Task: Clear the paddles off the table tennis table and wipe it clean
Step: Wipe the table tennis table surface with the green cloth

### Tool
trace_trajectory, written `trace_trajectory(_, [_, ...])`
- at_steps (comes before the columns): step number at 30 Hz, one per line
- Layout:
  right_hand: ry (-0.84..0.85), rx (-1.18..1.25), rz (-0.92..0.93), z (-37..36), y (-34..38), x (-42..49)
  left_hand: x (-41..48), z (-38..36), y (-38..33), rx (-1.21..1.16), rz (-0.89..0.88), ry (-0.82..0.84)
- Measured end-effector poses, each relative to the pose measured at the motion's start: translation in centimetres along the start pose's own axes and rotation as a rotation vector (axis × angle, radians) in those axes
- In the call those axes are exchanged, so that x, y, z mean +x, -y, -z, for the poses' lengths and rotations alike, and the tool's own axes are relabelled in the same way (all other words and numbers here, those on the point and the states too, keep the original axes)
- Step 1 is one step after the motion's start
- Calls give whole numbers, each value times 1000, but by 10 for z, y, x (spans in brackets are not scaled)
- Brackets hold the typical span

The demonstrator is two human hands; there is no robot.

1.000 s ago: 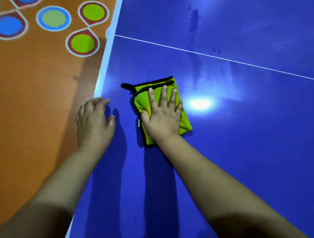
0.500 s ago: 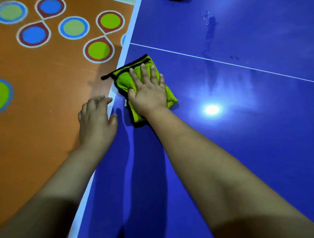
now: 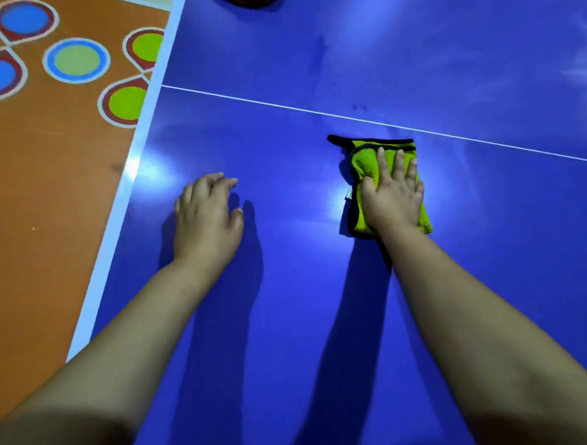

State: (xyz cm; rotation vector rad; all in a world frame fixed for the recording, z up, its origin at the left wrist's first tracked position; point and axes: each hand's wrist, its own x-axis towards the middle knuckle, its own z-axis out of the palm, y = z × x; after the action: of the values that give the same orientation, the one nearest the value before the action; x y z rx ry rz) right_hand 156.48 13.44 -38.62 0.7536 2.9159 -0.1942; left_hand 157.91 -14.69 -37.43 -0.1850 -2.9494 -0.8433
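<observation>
right hand (image 3: 394, 197) flat, pressing cloth (image 3: 365, 160) beneath palm | left hand (image 3: 206, 219) empty, apparently resting on table (image 3: 286, 317)

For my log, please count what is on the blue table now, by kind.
Hands: 2, left hand and right hand
Cloths: 1, green cloth
Dark object, cut off at top edge: 1
Total: 4

An orange floor (image 3: 47, 222) lies to the left of the blue surface (image 3: 286, 317). Discs are painted on it: a pale green disc (image 3: 76, 60) ringed in blue and white, a lime disc (image 3: 127, 103) and a blue disc (image 3: 23, 17) ringed in red, with white outlines joining some. Soft white glare (image 3: 149, 171) sits on the surface near its pale edge.
</observation>
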Motion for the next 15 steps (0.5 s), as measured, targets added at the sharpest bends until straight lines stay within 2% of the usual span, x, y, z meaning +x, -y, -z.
trace_trajectory(3, [6,-11,-50,2,-6,-9,3,3,7,0,18,-1])
trace_trajectory(7, [24,-36,-110,-5,28,-29,9,17,34,11,33,-10])
trace_trajectory(15, [13,-69,288,-37,209,-70,29,58,111,44,91,-57])
